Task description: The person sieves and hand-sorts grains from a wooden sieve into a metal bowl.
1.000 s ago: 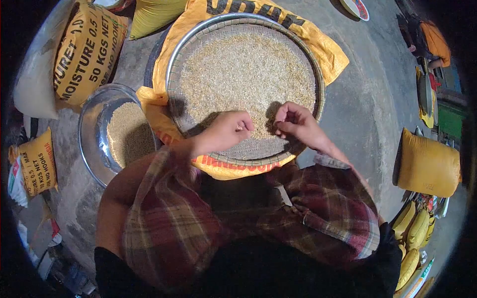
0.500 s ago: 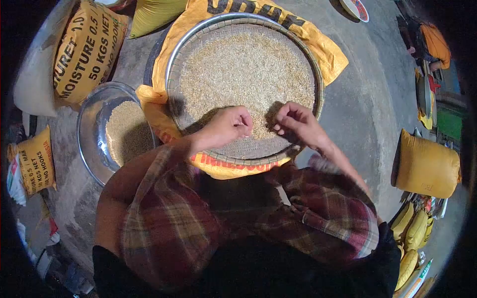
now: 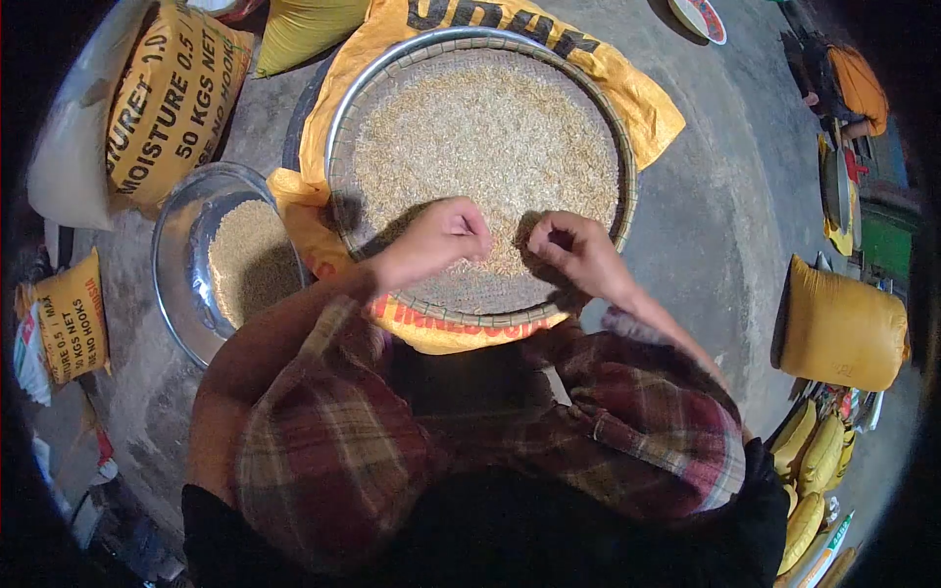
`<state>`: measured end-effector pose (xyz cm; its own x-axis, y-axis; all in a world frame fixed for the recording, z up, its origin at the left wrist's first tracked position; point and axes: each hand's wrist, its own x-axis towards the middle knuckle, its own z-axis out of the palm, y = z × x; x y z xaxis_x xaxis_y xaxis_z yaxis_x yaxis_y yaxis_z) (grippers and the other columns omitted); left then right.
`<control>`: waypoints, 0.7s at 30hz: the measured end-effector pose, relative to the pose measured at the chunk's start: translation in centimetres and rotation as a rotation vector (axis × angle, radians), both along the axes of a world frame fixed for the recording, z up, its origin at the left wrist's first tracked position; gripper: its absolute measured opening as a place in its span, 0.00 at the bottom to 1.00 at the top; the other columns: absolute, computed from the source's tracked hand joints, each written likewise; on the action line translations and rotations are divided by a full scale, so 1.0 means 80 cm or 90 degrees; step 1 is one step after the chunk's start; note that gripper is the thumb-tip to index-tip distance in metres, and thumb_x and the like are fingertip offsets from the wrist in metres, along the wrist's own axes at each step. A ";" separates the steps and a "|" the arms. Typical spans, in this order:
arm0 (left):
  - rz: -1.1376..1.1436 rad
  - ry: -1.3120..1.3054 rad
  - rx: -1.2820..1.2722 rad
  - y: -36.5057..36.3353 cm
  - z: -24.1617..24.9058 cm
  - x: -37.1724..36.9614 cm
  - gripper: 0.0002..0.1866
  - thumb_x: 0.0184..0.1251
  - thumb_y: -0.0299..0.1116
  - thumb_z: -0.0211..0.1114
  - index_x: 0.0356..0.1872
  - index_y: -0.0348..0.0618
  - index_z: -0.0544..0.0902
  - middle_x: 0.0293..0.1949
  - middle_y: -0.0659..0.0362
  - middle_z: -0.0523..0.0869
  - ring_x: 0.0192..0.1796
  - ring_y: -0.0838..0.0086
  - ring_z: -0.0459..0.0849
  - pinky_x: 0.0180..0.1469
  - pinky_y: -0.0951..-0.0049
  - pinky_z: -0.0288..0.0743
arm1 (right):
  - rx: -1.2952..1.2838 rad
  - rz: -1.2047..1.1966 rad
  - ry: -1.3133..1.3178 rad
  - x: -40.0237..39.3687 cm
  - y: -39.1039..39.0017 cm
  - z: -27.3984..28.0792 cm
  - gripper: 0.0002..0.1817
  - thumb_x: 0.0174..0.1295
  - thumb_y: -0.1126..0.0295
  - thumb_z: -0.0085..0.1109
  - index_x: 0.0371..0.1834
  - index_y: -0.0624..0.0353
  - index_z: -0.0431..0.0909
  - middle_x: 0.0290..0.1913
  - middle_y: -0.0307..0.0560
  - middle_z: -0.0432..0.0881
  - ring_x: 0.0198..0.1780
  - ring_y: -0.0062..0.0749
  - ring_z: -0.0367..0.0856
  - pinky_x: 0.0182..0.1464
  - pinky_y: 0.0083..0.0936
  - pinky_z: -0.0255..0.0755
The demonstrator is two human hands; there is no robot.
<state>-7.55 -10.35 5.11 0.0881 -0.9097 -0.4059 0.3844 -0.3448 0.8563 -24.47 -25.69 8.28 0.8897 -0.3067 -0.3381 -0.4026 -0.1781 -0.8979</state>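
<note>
The left hand [image 3: 438, 238] is curled into a loose fist over the near edge of the pale husked grain [image 3: 490, 147] spread in the wide round woven tray with a metal rim [image 3: 336, 147]. Its knuckles face up and its fingertips are tucked under; whether they pinch any grain cannot be told. The right hand [image 3: 578, 253] sits just beside it, wrist bent, fingers folded inward toward the palm with the thumb across them (again, anything pinched is hidden). Both forearms reach out from rolled sleeves of a red and yellow plaid shirt [image 3: 333, 441]. The tray lies on a flattened orange printed sack [image 3: 642, 103] on the grey concrete floor [image 3: 725, 196]. To the left stands a shiny round steel bowl [image 3: 176, 284] of finer grain, beside a filled yellow printed sack [image 3: 167, 98].
</note>
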 end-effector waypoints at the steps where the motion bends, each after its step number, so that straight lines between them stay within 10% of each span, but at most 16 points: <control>1: -0.004 0.047 0.025 0.000 0.003 0.007 0.03 0.54 0.23 0.59 0.30 0.37 0.76 0.31 0.62 0.80 0.36 0.76 0.79 0.42 0.76 0.74 | 0.083 -0.015 -0.016 -0.003 -0.006 -0.009 0.03 0.54 0.81 0.55 0.27 0.63 0.71 0.29 0.40 0.78 0.34 0.23 0.77 0.37 0.21 0.72; 6: -0.133 -0.382 -0.041 -0.018 0.018 -0.003 0.05 0.56 0.24 0.60 0.34 0.38 0.75 0.30 0.58 0.79 0.33 0.72 0.79 0.37 0.72 0.73 | 0.398 -0.134 0.030 0.005 -0.012 -0.006 0.07 0.53 0.83 0.54 0.26 0.60 0.67 0.29 0.43 0.76 0.27 0.18 0.75 0.30 0.15 0.70; 10: -0.166 -0.680 -0.190 -0.013 0.001 -0.009 0.04 0.55 0.25 0.61 0.33 0.40 0.77 0.28 0.55 0.78 0.31 0.68 0.78 0.35 0.68 0.71 | 0.071 0.002 -0.031 0.012 0.003 -0.005 0.07 0.51 0.82 0.57 0.29 0.61 0.70 0.29 0.41 0.77 0.29 0.22 0.76 0.32 0.18 0.70; 14: -0.114 -0.518 -0.085 0.003 -0.002 0.003 0.05 0.55 0.25 0.62 0.33 0.40 0.77 0.27 0.56 0.78 0.31 0.68 0.78 0.35 0.70 0.72 | -0.243 0.092 -0.048 0.015 0.013 -0.001 0.06 0.47 0.80 0.59 0.28 0.65 0.73 0.30 0.51 0.77 0.31 0.44 0.77 0.36 0.29 0.71; 16: 0.019 -0.024 0.015 0.014 -0.018 0.003 0.06 0.54 0.26 0.63 0.32 0.39 0.76 0.26 0.56 0.78 0.31 0.69 0.79 0.35 0.72 0.72 | -0.215 0.083 -0.040 0.014 0.009 -0.006 0.06 0.47 0.80 0.59 0.28 0.65 0.74 0.30 0.51 0.77 0.32 0.44 0.77 0.37 0.31 0.71; 21: -0.080 -0.380 -0.022 0.013 0.016 -0.003 0.06 0.52 0.25 0.63 0.30 0.39 0.76 0.26 0.54 0.78 0.31 0.67 0.79 0.35 0.71 0.72 | -0.250 0.106 -0.072 0.024 0.015 0.004 0.08 0.48 0.78 0.62 0.32 0.62 0.76 0.30 0.50 0.77 0.31 0.41 0.78 0.35 0.28 0.71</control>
<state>-7.78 -9.29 6.36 0.1819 -0.9396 -0.2898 -0.2072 -0.3247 0.9228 -22.57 -24.50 8.60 0.9627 -0.2413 -0.1224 -0.2425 -0.5694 -0.7854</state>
